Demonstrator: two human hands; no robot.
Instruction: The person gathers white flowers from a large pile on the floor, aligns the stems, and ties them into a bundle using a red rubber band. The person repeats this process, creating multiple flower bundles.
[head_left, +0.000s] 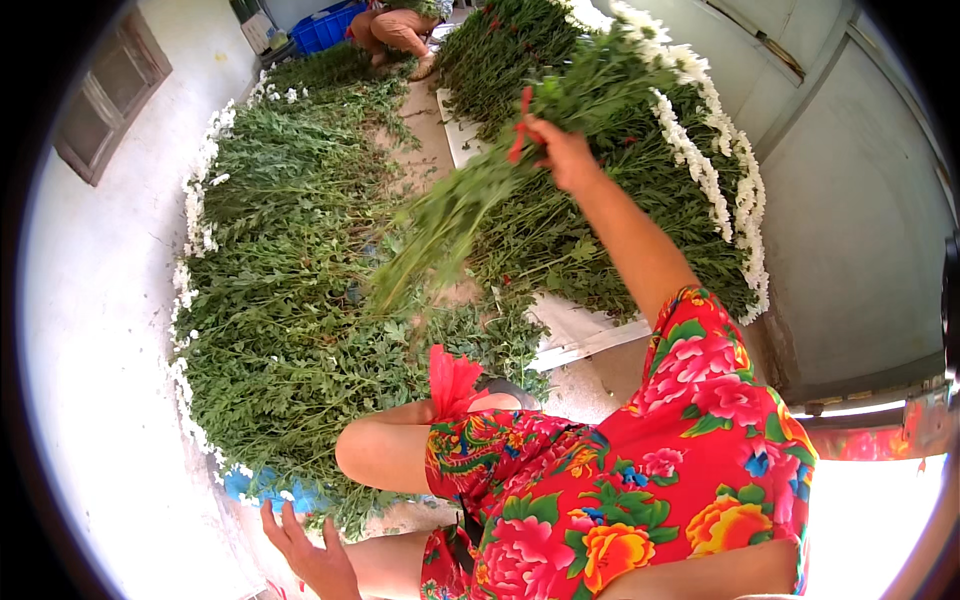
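Note:
My right hand (566, 154) is closed around a bunch of leafy green flower stems (465, 202), with a red tie (521, 127) at the grip. The bunch is somewhat blurred and held above the right-hand pile of white flowers (592, 262); its flower end points to the upper right. My left hand (315, 555) is low in the view, fingers apart and empty, near the lower edge of the left-hand pile of white flowers (285, 300). A bundle of red strips (451, 381) sits at my bent knee, its lower end hidden.
A wall (97, 300) with a small window (112, 97) borders the left pile. Pale panels (847, 187) stand at the right. A white sheet (585, 330) lies under the right pile, blue material (274, 487) under the left. Another person (397, 30) squats at the back near a blue crate (326, 28).

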